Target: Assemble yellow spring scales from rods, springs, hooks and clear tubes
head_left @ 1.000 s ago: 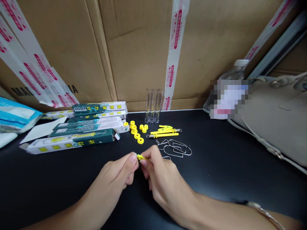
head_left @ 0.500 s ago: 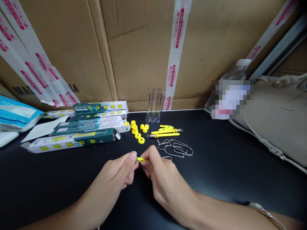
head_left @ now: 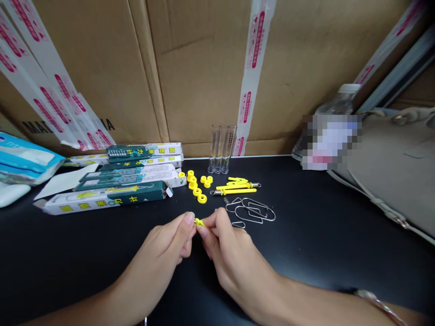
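Note:
My left hand (head_left: 166, 246) and my right hand (head_left: 226, 249) meet over the black table (head_left: 322, 235), both pinching a small yellow plastic piece (head_left: 199, 222) between thumbs and fingertips. Just beyond the fingers lie several wire hooks (head_left: 251, 210) and a small spring (head_left: 226, 200). Farther back are several yellow rings (head_left: 197, 183) and yellow rods with metal ends (head_left: 234, 188). Clear plastic tubes (head_left: 220, 149) stand upright against the cardboard wall.
Green-and-white boxes (head_left: 118, 181) lie stacked at the back left, with blue packets (head_left: 23, 158) beyond them. A beige bag (head_left: 394, 167) and a water bottle (head_left: 336, 104) occupy the right. Taped cardboard (head_left: 204, 68) walls the back.
The hands have stayed together on the yellow piece. The view has shifted slightly, and the fingers have closed in a little tighter on it.

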### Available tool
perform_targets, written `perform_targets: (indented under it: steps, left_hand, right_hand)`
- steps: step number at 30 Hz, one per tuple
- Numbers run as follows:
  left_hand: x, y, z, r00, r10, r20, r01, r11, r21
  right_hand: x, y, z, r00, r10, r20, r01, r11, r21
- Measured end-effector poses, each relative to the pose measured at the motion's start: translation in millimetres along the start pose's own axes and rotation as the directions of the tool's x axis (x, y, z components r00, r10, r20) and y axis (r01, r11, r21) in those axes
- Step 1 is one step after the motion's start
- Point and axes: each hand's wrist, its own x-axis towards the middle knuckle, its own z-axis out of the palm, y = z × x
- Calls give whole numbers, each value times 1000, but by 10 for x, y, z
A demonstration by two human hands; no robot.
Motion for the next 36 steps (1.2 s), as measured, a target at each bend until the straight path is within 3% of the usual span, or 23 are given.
perform_targets:
  steps: [7, 14, 18, 23, 27, 31, 36]
  left_hand:
    - [-4, -47, 2, 1000, 25, -9, -25, 1000, 13]
    - [2, -32, -2, 999, 22, 30, -21, 999, -34]
    - [53, -59, -28, 996, 7, 93, 4, 993, -119]
    - [98, -18, -117, 992, 4, 125, 9, 995, -103]
    - [118, 6, -174, 981, 32, 193, 10, 977, -215]
    - [145, -54, -177, 978, 79, 192, -36, 974, -222]
    - [164, -73, -184, 974, 113, 197, -70, 974, -214]
  right_hand:
    - [13, -7, -54, 1000, 2, 26, -4, 997, 76]
    - [-6, 10, -14, 1000, -16, 10, 15, 999, 40]
    - [18, 15, -59, 1000, 11, 3, -12, 994, 108]
    - [42, -19, -106, 997, 60, -46, -51, 983, 175]
    - [42, 6, -91, 992, 116, -40, -102, 962, 253]
    - [37, 52, -65, 983, 181, -6, -164, 905, 393]
    - [27, 71, -82, 985, 168, 28, -161, 863, 479]
